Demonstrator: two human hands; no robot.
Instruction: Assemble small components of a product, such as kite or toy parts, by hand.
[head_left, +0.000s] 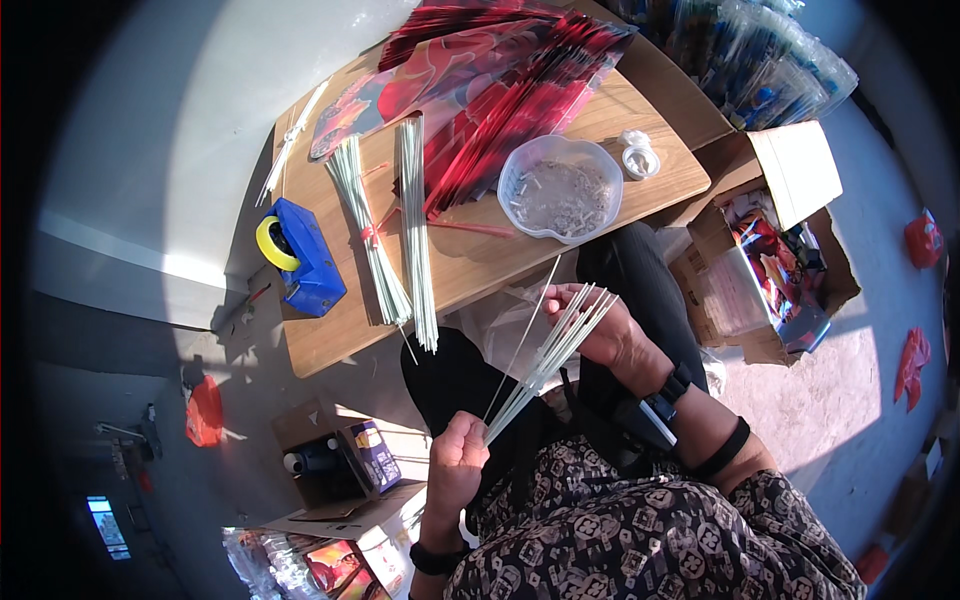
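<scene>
My left hand [460, 452] is closed round the lower end of a loose bundle of thin, pale sticks [558, 352], which I hold over my lap. The bundle slants up to the right and fans slightly. One thin stick [522, 348] stands apart on its left side. My right hand [598, 325] is at the upper end, partly behind the sticks. Its fingertips pinch that separate stick. On the wooden table [470, 275] ahead lie a pale stick bundle with a red tie [368, 232] and another straight stick bundle [414, 225] beside it.
Folded red printed sheets [515, 110] cover the table's far side. A clear plastic bowl with debris [560, 190], a small round container [640, 160] and a blue tape dispenser [303, 258] stand there. An open cardboard box [845, 265] is at right; another box [318, 480] is at lower left.
</scene>
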